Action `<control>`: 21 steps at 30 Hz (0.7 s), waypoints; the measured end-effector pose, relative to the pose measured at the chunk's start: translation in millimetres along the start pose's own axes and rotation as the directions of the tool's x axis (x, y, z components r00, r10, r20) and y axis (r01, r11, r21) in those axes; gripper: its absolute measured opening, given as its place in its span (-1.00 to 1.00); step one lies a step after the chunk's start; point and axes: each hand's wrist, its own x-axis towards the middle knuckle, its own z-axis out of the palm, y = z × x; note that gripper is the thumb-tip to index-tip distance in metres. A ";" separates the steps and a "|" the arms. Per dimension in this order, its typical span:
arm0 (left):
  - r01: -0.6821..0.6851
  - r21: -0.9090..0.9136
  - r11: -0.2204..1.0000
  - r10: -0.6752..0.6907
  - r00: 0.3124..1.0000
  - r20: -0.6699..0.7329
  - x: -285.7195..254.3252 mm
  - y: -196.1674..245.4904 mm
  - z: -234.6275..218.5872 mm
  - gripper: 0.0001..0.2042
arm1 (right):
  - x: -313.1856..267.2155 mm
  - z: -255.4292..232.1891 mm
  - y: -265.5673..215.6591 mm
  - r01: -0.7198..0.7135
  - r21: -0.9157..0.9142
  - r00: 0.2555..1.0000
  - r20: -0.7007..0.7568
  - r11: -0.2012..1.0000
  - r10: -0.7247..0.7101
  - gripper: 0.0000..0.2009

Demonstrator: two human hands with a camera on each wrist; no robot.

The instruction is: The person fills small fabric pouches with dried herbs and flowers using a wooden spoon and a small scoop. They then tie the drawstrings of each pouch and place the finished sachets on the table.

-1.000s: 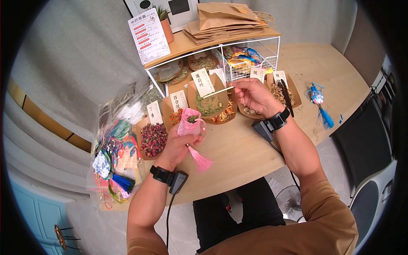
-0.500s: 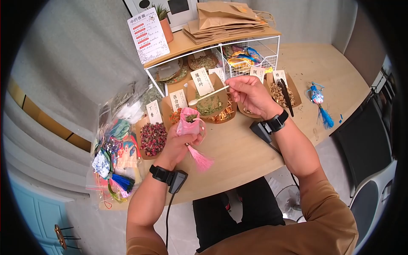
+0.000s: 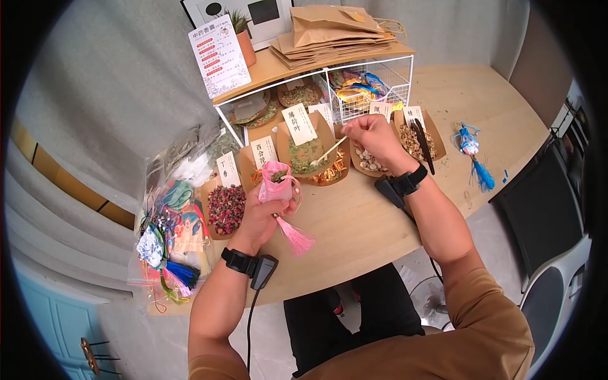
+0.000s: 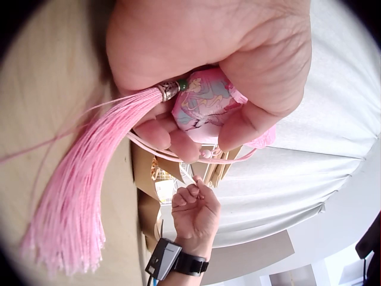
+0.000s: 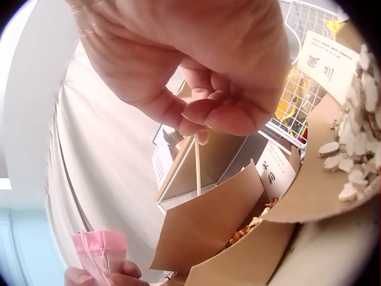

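My left hand (image 3: 258, 218) grips a pink drawstring sachet (image 4: 205, 107) whose mouth is open upward, with green dried herb showing inside. A pink tassel (image 4: 77, 185) hangs below it from a silver cap. In my right hand (image 3: 377, 140) a thin pale spoon (image 3: 332, 150) is pinched by its handle. The spoon's tip is down in the kraft paper tray (image 5: 208, 220) of green dried leaves (image 3: 305, 156), which bears a white label card (image 3: 299, 125). From the right wrist view the bowl of the spoon is hidden behind the tray wall.
Trays of rosebuds (image 3: 226, 210), orange-brown shreds (image 3: 332, 170) and pale slices (image 3: 368, 161) stand round the leaves. Dark tweezers (image 3: 423, 147) lie across the far right tray. Behind stands a shelf (image 3: 316, 71) with a wire basket (image 3: 364, 95). A blue sachet (image 3: 470, 147) lies right; bagged sachets (image 3: 171, 234) lie left.
My right hand first swung the spoon's end down and left over the leaf tray, then lowered it into the leaves. The left hand keeps the sachet in nearly the same place.
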 end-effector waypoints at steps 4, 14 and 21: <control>0.010 0.008 1.000 -0.010 1.000 0.023 0.9 -0.5 -3.5 -0.65 | -1.2 2.8 -3.1 -0.131 0.120 0.989 0.077 0.984 0.122 -0.89; 0.044 0.021 0.999 -0.044 0.999 0.027 1.0 -2.3 -7.2 -0.61 | 0.6 7.6 2.2 -0.349 0.282 0.936 0.161 0.894 0.314 -0.94; 0.040 0.023 0.999 -0.040 0.999 0.032 1.1 -3.9 -8.9 -0.61 | 5.5 5.3 14.4 -0.388 0.371 0.921 0.198 0.844 0.336 -0.93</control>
